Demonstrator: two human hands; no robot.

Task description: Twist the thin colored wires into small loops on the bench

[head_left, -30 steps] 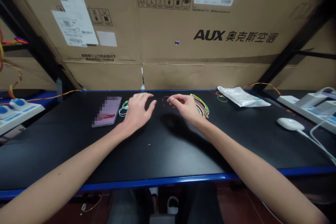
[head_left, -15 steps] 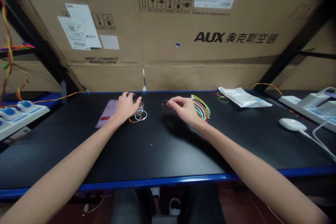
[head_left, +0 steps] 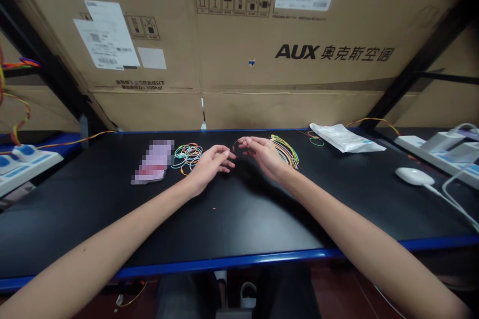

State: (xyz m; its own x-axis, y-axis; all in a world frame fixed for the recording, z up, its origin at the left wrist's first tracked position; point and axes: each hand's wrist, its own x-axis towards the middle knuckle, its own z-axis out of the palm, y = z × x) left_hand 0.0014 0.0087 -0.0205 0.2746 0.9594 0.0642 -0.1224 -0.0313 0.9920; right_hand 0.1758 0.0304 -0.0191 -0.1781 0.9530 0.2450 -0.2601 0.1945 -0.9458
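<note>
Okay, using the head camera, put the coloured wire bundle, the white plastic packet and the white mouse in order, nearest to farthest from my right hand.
From your right hand, in the head view:
1. Coloured wire bundle, just to the hand's right.
2. White plastic packet, farther right, toward the back.
3. White mouse, farthest, out on the right.

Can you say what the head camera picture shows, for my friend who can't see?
A right hand pinches a thin wire above a black workbench. An open left hand reaches toward it, beside a tangle of colored wire loops. A bundle of colored wires lies nearby.
</note>
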